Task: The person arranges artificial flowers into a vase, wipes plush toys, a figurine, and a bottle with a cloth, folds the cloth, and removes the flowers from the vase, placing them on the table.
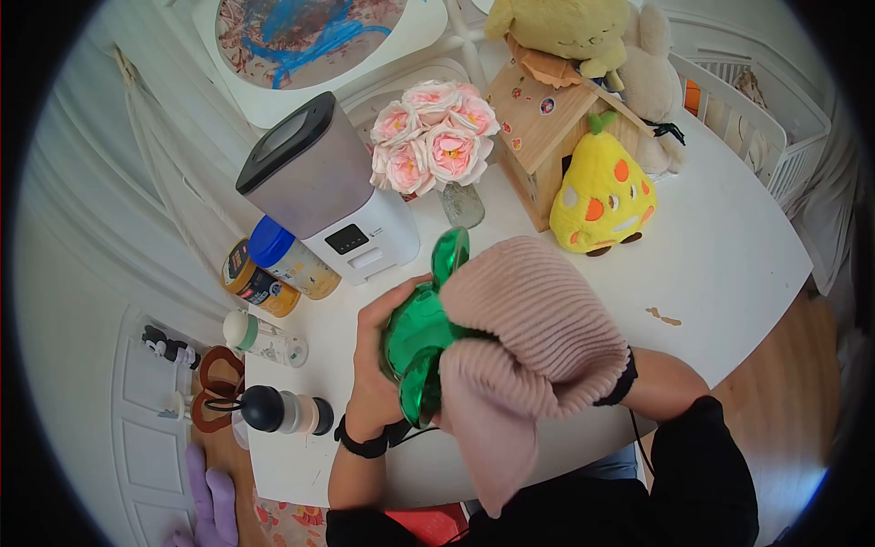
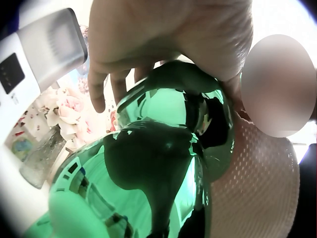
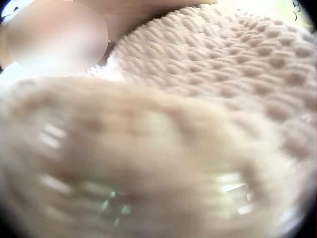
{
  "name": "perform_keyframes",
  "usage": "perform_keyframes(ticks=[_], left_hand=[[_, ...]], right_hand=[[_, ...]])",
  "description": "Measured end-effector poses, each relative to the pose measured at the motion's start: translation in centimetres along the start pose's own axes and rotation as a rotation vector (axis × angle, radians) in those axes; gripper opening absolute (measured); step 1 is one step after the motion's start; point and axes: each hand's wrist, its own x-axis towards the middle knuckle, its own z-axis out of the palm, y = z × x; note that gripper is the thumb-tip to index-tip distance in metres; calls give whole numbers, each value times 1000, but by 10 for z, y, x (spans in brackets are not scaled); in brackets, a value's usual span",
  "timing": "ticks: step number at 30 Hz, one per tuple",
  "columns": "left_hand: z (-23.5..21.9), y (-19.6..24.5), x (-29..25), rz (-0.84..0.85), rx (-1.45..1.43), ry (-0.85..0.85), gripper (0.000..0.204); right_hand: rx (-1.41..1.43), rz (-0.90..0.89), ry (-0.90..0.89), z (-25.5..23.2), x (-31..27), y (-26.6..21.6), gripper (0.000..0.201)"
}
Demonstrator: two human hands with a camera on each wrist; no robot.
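Note:
My left hand (image 1: pixel 369 378) grips a shiny green object (image 1: pixel 412 335) with rounded lobes, fingers curled along its far side. The left wrist view shows that hand (image 2: pixel 173 29) over the glossy green surface (image 2: pixel 163 106). A pink ribbed cloth (image 1: pixel 538 310) lies against the green object's right side, and one end hangs down towards my lap. It covers my right hand, leaving only the wrist and forearm in the head view; how those fingers lie is hidden. Textured cloth (image 3: pixel 218 64) fills much of the blurred right wrist view.
On the white table (image 1: pixel 729 264) stand a dispenser (image 1: pixel 365 237), two canisters (image 1: pixel 292 260), a bottle (image 1: pixel 273 342) and a dark-topped cup (image 1: pixel 290 412). Beyond my hands are pink flowers (image 1: pixel 433 137), a wooden house (image 1: pixel 538 109) and a yellow plush toy (image 1: pixel 602 196).

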Motion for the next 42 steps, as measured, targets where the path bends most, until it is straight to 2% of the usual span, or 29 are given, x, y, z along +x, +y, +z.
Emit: perform_keyframes(ticks=[1,2,3,5,6,8,10,12,15,18,20,21,22,23,24,25,26,27,28,30,31,33,34,36,37,39,40,42], left_hand=[[3,2,1,-141,26,152,118],[-16,-4,7,7,153,-121,106],[-8,8,7,120,396,-65,99],[-11,-17,-8,-19,189,44,96],[-11,-14,-6,-19,190,44,96],[-11,-3,2,158,286,-114,92],[-9,-3,1,131,250,-118,90],[-6,-2,3,108,214,-126,88],[-4,3,5,167,252,-164,85],[-3,9,4,148,237,-131,83],[-3,21,6,102,349,-119,84],[-5,8,5,105,347,-122,84],[-10,-17,2,59,184,-84,86],[-13,-30,1,9,22,-45,89],[-17,-36,-1,5,25,-46,89],[-21,-39,-2,32,137,-107,90],[-23,-40,-3,59,249,-170,91],[-19,-31,-1,53,249,-174,91],[-10,-14,3,89,194,-158,90],[-4,-1,4,122,137,-145,88],[-5,1,1,80,128,-121,89],[-3,2,-4,38,121,-99,91],[1,1,-7,-5,140,-55,94],[0,2,-10,-48,162,-10,97],[-7,6,-11,4,182,-78,101],[-16,13,-15,107,219,-206,109],[-12,19,-17,48,147,-224,114],[-5,10,-10,110,127,-242,113]], right_hand=[[5,-20,5,5,1,0,43],[10,-39,10,10,2,0,43],[16,-58,18,13,3,0,43],[26,-95,37,18,3,-1,43],[27,-96,36,17,3,-3,43],[-93,-36,-76,14,4,-12,42],[-155,-7,-133,12,3,-14,42],[-114,-22,-151,11,3,-14,41],[-48,-42,-173,9,1,-12,39],[20,-63,-194,8,0,-7,37],[59,-75,-206,5,-1,-3,36],[78,-81,-213,3,-2,0,36],[76,-81,-211,1,-3,3,36],[83,-46,-248,-1,-4,8,41],[91,-10,-285,-2,-6,13,48],[96,-8,-283,-1,-11,17,48],[137,67,-264,2,-17,22,49],[178,142,-244,4,-20,24,51],[181,146,-239,1,-18,24,51],[-87,-149,120,-13,-5,22,54],[-89,-147,124,-21,3,22,54],[-329,-244,86,-32,17,22,57],[-328,-245,86,-31,19,23,57],[-160,-83,326,-29,21,26,60],[-158,-84,325,-29,18,30,60],[-457,91,353,-35,5,37,53],[-453,86,344,-42,-4,36,53],[-147,216,208,-49,-18,33,53]])
